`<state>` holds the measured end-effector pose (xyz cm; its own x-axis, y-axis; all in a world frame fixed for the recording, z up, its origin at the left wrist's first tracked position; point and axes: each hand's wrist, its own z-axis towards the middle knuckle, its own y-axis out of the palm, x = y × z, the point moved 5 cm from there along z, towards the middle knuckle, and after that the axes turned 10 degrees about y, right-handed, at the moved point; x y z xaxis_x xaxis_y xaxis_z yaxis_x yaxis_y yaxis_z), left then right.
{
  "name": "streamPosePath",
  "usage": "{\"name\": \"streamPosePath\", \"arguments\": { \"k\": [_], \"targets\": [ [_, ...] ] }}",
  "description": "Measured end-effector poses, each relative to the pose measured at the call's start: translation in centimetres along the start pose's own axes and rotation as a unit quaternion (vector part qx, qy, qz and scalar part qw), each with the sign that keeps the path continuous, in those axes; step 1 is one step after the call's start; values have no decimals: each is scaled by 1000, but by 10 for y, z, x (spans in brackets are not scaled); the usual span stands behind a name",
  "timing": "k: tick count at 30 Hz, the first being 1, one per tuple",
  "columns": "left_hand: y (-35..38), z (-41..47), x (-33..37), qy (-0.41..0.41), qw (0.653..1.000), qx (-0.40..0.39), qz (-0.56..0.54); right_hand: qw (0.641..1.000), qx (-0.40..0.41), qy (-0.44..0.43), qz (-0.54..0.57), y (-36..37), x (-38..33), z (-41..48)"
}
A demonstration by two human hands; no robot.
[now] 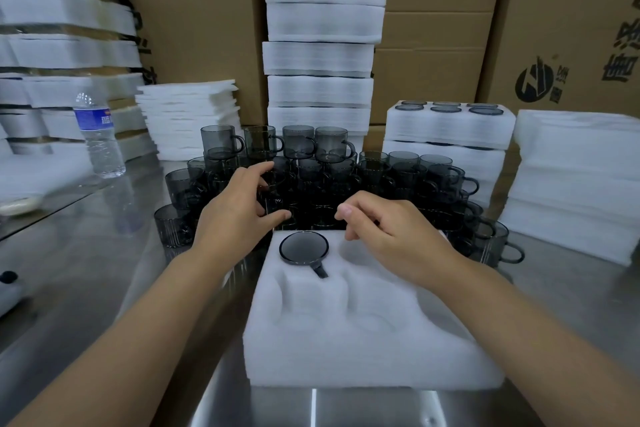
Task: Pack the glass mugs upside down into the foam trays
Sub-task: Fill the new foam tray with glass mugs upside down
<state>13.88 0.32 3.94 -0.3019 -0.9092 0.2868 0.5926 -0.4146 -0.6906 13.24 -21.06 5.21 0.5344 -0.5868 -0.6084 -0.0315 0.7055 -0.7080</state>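
1. The left hand point(239, 204) reaches forward over the near edge of the mug cluster, fingers spread apart and empty, thumb and forefinger opened as if to close on a smoked-glass mug just ahead of them.
2. The right hand point(391, 229) hovers above the far right pocket of the foam tray point(363, 350), fingers loosely curled and holding nothing.
3. One inverted mug point(304, 248) already sits in the tray's far left pocket, base up, handle pointing toward the person; the other pockets I can see are bare.
4. The loose glass mugs point(311, 163) stand upright, stacked in tiers on the steel table point(86, 270), just beyond the tray.
5. Judged step: fetching the second mug. Next it needs a firm grasp, a flip, and lowering rim-down into the neighbouring pocket.
6. A filled tray point(450, 125) rests on the stack at right.
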Motion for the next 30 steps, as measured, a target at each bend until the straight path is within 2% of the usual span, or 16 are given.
{"name": "streamPosePath", "arguments": {
  "k": [8,11,13,15,18,21,24,30],
  "targets": [
    [-17,3,22,54,996,70,-4,1000,14,4,18,0,1,1],
    [-23,1,45,120,988,92,-24,992,45,34,115,-5,7,4],
    [-23,-2,61,171,980,95,-32,972,66,69,215,-8,13,7],
    [-19,-4,72,196,976,84,-50,950,77,102,286,-10,19,11],
    [-7,-8,78,193,977,43,-86,935,61,141,320,-9,25,14],
    [5,-10,76,172,976,4,-132,938,42,153,309,-4,29,16],
    [6,-9,73,166,973,3,-158,942,37,147,300,-2,30,17],
    [8,-12,81,209,969,-23,-130,937,25,145,316,-1,32,18]
  ]
}}
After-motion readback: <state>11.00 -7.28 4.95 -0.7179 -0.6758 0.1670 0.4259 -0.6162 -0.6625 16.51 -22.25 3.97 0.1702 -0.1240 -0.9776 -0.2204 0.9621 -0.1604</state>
